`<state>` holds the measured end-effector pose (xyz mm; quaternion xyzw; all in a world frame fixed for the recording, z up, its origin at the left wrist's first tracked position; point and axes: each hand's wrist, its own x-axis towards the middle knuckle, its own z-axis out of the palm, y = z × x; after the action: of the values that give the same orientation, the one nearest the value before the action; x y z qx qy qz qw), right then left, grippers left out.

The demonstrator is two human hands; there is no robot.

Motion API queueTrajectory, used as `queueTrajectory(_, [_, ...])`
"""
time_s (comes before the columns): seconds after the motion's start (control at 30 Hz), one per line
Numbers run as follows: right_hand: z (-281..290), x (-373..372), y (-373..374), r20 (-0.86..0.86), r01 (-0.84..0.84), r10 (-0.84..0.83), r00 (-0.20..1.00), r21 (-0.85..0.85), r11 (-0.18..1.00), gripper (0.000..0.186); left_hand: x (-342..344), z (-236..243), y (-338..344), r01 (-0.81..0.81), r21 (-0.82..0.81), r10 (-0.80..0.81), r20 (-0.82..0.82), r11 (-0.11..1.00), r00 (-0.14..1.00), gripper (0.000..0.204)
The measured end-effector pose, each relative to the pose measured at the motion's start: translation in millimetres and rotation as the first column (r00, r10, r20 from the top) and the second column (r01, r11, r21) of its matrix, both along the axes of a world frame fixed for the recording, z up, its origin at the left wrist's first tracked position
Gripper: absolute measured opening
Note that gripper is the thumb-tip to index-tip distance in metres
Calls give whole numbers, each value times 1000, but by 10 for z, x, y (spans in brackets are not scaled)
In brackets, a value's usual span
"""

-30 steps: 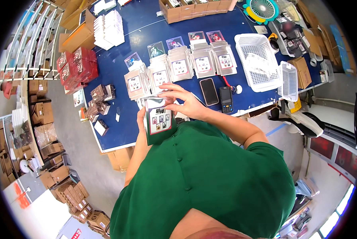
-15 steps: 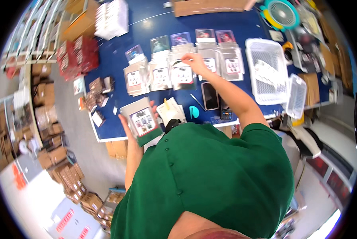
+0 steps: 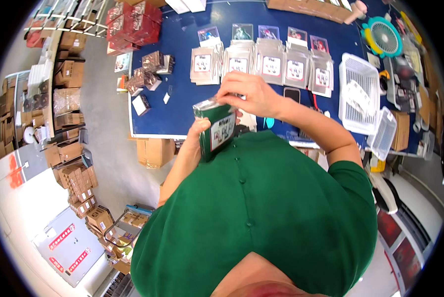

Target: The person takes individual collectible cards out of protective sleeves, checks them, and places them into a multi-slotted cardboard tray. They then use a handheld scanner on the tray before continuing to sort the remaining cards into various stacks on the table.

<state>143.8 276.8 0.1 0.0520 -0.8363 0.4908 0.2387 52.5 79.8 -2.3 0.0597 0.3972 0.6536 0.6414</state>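
My left hand (image 3: 198, 132) grips a bundle of clear plastic sleeves (image 3: 223, 132) from the side, tilted up close to my chest. A white label with small pictures shows on its front, and green shows through the plastic. At the bundle's upper edge my right hand (image 3: 251, 95) has its fingers pinched together; what they hold, if anything, is hidden. Beyond my hands, several stacks of similar sleeves (image 3: 271, 62) lie in a row on the blue table (image 3: 182, 109). Behind each stack is a small colourful card (image 3: 268, 32).
To the right stand a white plastic basket (image 3: 360, 64) and a smaller clear bin (image 3: 382, 136). A teal fan (image 3: 384, 37) is at the back right. Small boxes (image 3: 143, 79) and red packs (image 3: 135, 24) sit on the left. A phone (image 3: 291, 93) lies behind my right forearm.
My right hand has come back from the sleeve stacks to the bundle's top edge. The bundle is raised and tilted more upright. The whole view has shifted.
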Motion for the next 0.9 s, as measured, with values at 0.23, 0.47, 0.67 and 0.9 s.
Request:
queueTrajectory(0.23, [403,150,-317,116,-94,95,989,-13,996,6,-119,40,-233,148,168,-129,-119,975,984,112])
queueTrajectory(0.47, [618,120,-553,286,-210,246,926,-151,966,8,-283,-205,-500,239,357,-217,-101,903,971,119])
queueTrajectory(0.67, [640,89,-661,220,-242,235,947,8,970,13,-388,-251,-605,273,422,-254,-102,865,962,122])
queueTrajectory(0.9, [718,44,-715,102,-203,181,978,295,934,9,-431,-194,-654,265,368,-249,-90,891,964,124])
